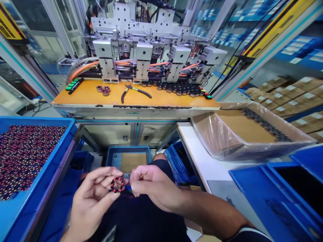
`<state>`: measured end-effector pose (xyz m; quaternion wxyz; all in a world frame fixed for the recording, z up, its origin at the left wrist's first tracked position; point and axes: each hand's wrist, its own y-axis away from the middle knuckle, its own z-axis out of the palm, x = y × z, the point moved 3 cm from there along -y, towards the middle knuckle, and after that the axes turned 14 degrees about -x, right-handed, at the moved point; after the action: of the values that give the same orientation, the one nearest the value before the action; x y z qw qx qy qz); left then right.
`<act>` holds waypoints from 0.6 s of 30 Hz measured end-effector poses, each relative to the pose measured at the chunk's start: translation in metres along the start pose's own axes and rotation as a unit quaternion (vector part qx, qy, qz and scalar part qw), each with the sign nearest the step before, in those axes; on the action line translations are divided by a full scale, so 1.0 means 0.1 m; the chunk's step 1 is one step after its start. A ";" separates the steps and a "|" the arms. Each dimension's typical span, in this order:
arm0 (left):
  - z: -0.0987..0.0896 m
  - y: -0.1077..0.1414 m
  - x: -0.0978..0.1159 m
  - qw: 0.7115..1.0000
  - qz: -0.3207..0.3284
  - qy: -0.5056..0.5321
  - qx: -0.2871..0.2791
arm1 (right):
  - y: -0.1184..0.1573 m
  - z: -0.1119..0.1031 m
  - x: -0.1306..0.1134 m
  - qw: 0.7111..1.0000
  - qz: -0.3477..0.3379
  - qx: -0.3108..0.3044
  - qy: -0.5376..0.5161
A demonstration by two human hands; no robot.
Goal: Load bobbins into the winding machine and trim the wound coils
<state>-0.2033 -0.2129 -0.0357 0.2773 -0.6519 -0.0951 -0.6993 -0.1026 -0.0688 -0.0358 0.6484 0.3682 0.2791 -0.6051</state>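
Stator ring (112, 185), with red windings, is held near the person's lap, in front of a dark garment. Beyond it on the far side is a blue tray (148, 157) with a cardboard sheet, and farther off an orange-topped desk (91, 97) bearing a black marker pen (76, 86), a small group of similar rings (105, 90), cutting pliers (129, 86) with handles spread toward the near side, and rows of dark round parts (176, 89) below the machine (142, 53). To the left, a blue bin (47, 171) is heaped with red-wound rings; to the right stands a plastic-lined carton (214, 134) on a white desk (195, 154). Its round open face looks back at the wearer, the hole's axis running roughly toward the camera. The left hand (97, 196) grips the rim between thumb and fingers, hiding part of its outer edge. Just right of it, the right hand (153, 186) has fingers curled against the thumb; whether they pinch anything, I cannot tell.
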 end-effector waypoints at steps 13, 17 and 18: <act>-0.01 -0.04 -0.09 0.994 -0.066 -0.066 -0.058 | -0.10 0.08 -0.43 0.974 0.053 -0.052 0.212; -0.02 0.00 -0.11 0.995 -0.099 0.005 -0.012 | -0.10 -0.02 -0.46 0.976 0.066 -0.049 0.200; -0.03 0.01 -0.12 0.994 -0.106 0.024 0.002 | -0.09 -0.05 -0.47 0.976 0.070 -0.037 0.203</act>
<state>-0.2050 -0.2120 -0.0477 0.2049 -0.6204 -0.1581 -0.7404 -0.1160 -0.0376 -0.0024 0.6324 0.4778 0.4002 -0.4600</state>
